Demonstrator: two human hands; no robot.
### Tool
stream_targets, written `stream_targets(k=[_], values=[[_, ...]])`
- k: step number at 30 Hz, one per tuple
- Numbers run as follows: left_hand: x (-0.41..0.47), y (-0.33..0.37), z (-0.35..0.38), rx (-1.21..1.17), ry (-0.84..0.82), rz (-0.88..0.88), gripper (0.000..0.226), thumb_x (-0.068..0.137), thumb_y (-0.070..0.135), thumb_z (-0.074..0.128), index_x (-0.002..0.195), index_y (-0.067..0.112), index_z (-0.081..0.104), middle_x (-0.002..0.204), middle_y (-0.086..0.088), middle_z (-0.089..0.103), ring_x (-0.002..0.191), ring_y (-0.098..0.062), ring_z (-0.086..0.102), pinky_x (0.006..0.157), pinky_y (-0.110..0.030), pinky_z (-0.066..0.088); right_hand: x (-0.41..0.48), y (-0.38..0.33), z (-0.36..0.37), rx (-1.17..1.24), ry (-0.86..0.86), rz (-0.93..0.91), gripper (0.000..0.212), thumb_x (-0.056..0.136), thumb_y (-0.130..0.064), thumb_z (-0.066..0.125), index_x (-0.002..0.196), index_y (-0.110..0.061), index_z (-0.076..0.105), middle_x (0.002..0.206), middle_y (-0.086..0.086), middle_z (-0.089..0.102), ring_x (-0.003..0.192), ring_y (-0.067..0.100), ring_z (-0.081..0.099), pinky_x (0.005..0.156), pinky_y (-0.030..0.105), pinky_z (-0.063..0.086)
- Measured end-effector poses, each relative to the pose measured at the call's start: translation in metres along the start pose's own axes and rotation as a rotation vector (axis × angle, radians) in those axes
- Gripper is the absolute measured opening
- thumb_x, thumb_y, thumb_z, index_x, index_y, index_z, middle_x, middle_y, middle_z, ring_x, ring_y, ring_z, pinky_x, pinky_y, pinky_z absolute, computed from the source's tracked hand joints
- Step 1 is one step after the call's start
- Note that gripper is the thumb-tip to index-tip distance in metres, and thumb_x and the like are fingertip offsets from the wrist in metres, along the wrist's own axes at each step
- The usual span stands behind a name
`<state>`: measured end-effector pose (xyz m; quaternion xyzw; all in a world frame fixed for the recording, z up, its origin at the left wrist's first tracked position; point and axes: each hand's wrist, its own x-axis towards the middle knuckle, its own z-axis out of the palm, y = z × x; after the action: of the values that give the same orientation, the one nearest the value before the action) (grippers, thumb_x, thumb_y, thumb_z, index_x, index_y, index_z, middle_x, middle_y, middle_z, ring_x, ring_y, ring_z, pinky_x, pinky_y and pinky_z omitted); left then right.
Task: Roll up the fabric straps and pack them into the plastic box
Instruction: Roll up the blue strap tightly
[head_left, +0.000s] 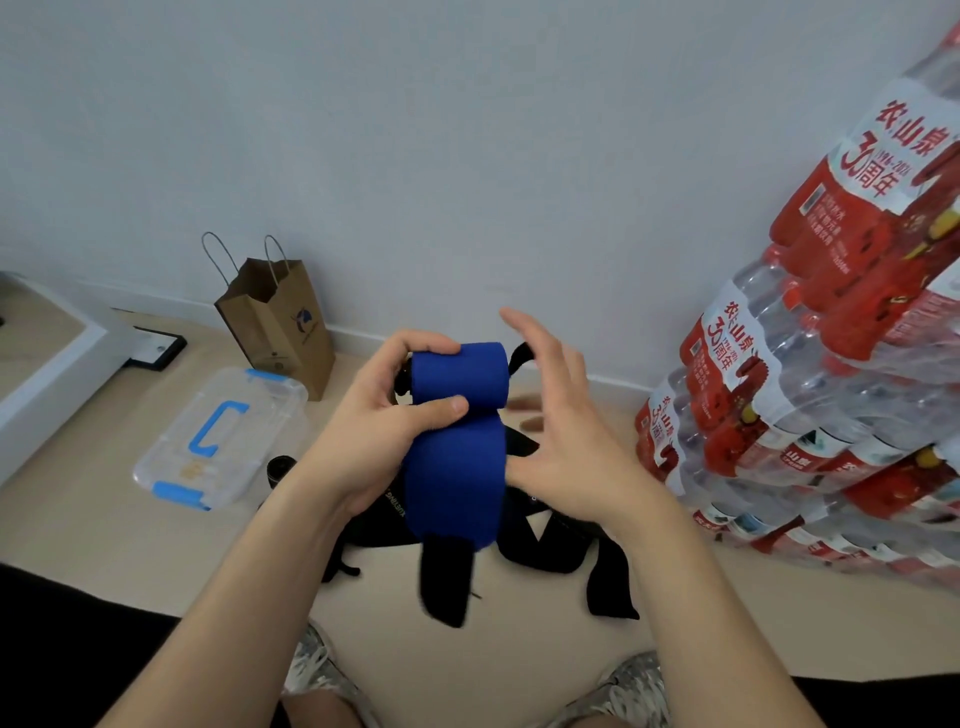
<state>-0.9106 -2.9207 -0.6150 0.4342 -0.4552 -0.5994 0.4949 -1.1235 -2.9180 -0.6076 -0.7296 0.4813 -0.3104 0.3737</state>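
Two hands (374, 431) (566, 436) aloft, strap (457, 467) in left.

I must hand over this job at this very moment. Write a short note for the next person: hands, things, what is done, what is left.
Left hand: grips the blue strap at its rolled part; the unrolled end hangs down.
Right hand: open beside the roll, holding nothing.
Plastic box: on the floor to the left, lid on.
Black straps: loose on the floor under the hands.
Done: blue strap partly rolled.
Left: finish this roll, roll the black straps, open the box, pack everything.
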Motion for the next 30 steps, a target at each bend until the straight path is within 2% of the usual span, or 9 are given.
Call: stream_targets(k=[3, 4, 6, 9, 12, 16, 21, 26, 30], values=[[0.002, -0.002, 0.001, -0.023, 0.035, -0.022, 0.025, 0.086, 0.001, 0.065, 0.104, 0.018, 0.071, 0.111, -0.011, 0.075, 0.09, -0.027, 0.073, 0.072, -0.043, 0.062, 0.002, -0.001, 0.006, -0.185, 0.078, -0.158, 0.092, 0.082, -0.021, 0.089, 0.144, -0.07, 0.042, 0.166, -0.021, 0.004, 0.128, -0.017, 0.047, 0.092, 0.007, 0.05], [0.003, -0.001, 0.002, -0.052, 0.052, -0.025, 0.022, 0.092, 0.001, 0.06, 0.098, 0.018, 0.072, 0.103, -0.007, 0.076, 0.086, -0.023, 0.072, 0.069, -0.038, 0.06, 0.002, 0.001, 0.005, -0.175, 0.086, -0.188, 0.077, 0.084, -0.021, 0.089, 0.137, -0.066, 0.055, 0.167, -0.02, 0.009, 0.135, -0.022, 0.037, 0.099, 0.0, 0.039], [0.004, 0.001, 0.003, -0.083, 0.092, -0.033, 0.032, 0.101, 0.005, 0.049, 0.088, 0.019, 0.075, 0.093, -0.001, 0.074, 0.081, -0.017, 0.071, 0.066, -0.034, 0.058, 0.003, 0.002, 0.003, -0.186, 0.098, -0.198, 0.049, 0.086, -0.019, 0.089, 0.116, -0.056, 0.077, 0.163, -0.019, 0.031, 0.148, -0.01, 0.031, 0.106, -0.002, 0.025], [0.005, 0.001, 0.002, -0.126, 0.102, -0.076, 0.039, 0.105, 0.011, 0.042, 0.091, 0.013, 0.078, 0.103, -0.007, 0.076, 0.087, -0.021, 0.076, 0.07, -0.037, 0.064, 0.003, 0.004, 0.006, -0.088, 0.136, -0.177, 0.035, 0.086, -0.01, 0.088, 0.102, -0.041, 0.086, 0.14, -0.017, 0.06, 0.129, -0.004, 0.056, 0.1, 0.004, 0.039], [0.001, -0.003, 0.003, -0.128, 0.041, -0.159, 0.039, 0.103, 0.019, 0.045, 0.12, 0.011, 0.079, 0.123, -0.014, 0.075, 0.109, -0.034, 0.077, 0.086, -0.055, 0.065, 0.006, 0.0, 0.008, 0.027, 0.264, -0.076, 0.019, 0.092, -0.035, 0.084, 0.112, -0.035, 0.084, 0.114, -0.017, 0.071, 0.11, 0.001, 0.067, 0.088, 0.02, 0.055], [-0.004, -0.006, 0.009, -0.083, -0.062, -0.182, 0.051, 0.09, 0.022, 0.047, 0.132, 0.01, 0.074, 0.13, -0.016, 0.074, 0.117, -0.037, 0.073, 0.089, -0.061, 0.064, 0.007, 0.0, 0.007, 0.063, 0.347, 0.062, 0.021, 0.095, -0.038, 0.081, 0.115, -0.033, 0.082, 0.104, -0.011, 0.076, 0.102, 0.009, 0.072, 0.09, 0.046, 0.062], [-0.008, -0.007, 0.012, 0.127, -0.11, -0.077, 0.03, 0.103, 0.019, 0.073, 0.133, 0.02, 0.074, 0.127, -0.005, 0.078, 0.116, -0.031, 0.076, 0.087, -0.055, 0.066, 0.007, 0.007, 0.009, 0.235, 0.264, 0.174, 0.024, 0.094, -0.03, 0.083, 0.11, -0.036, 0.066, 0.1, -0.017, 0.076, 0.095, 0.008, 0.075, 0.08, 0.039, 0.064], [-0.01, -0.007, 0.02, 0.177, -0.099, -0.035, 0.069, 0.087, -0.002, 0.086, 0.143, 0.026, 0.057, 0.13, 0.01, 0.07, 0.114, -0.023, 0.076, 0.081, -0.046, 0.068, 0.009, 0.015, 0.012, 0.648, 0.121, 0.397, 0.05, 0.067, -0.032, 0.075, 0.114, -0.016, 0.07, 0.104, 0.003, 0.081, 0.096, 0.021, 0.076, 0.08, 0.04, 0.057], [-0.008, -0.006, 0.018, 0.336, -0.132, 0.061, 0.082, 0.078, -0.014, 0.084, 0.142, 0.028, 0.054, 0.126, 0.01, 0.071, 0.109, -0.02, 0.076, 0.088, -0.04, 0.066, 0.002, 0.016, 0.019, 0.844, -0.061, 0.406, 0.052, 0.083, -0.038, 0.073, 0.133, -0.025, 0.064, 0.122, 0.006, 0.078, 0.107, 0.025, 0.077, 0.086, 0.047, 0.065]])
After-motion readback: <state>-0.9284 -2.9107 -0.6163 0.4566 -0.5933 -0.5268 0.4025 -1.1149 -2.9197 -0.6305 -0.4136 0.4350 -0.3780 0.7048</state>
